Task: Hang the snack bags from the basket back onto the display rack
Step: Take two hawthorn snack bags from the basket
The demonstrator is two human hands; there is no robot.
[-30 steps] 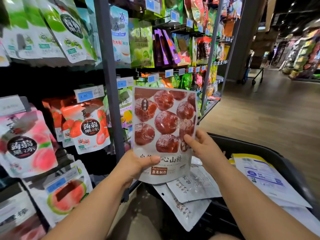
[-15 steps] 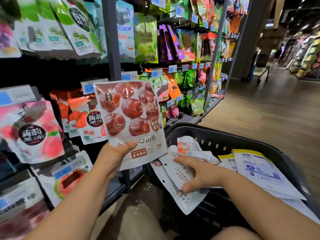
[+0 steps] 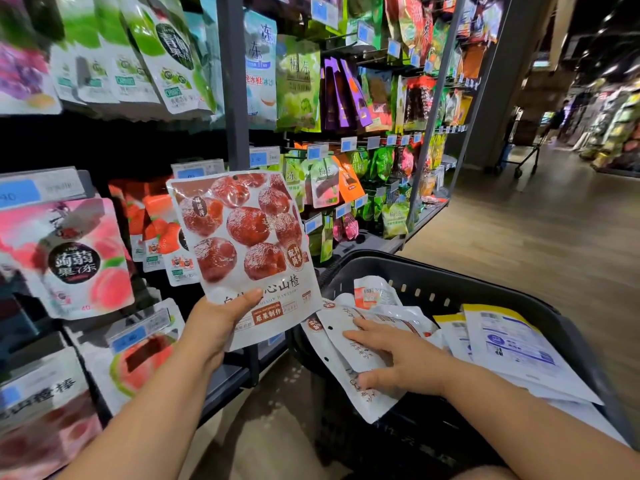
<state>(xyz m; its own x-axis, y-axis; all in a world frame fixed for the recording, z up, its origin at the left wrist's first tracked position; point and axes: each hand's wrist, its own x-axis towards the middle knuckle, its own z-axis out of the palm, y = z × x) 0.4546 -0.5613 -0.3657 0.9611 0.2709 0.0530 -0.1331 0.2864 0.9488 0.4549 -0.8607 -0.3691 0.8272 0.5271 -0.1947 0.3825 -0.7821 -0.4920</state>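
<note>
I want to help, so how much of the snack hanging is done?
Cannot tell how many went back; the display rack holds many hanging bags. In hand: the left hand holds a red hawthorn bag up by the rack, not yet hooked. The right hand rests on white bags in the basket. Left: those, plus yellow-edged bags beside them.

fingers of the left hand (image 3: 214,327) are hidden behind the hawthorn bag (image 3: 242,237); only the thumb shows. the white bags (image 3: 362,358) under the right hand (image 3: 398,358) overlap, partly covered by it. the basket (image 3: 450,289) runs off the near and right edges. price tags (image 3: 348,144) are too blurred to read.
</note>
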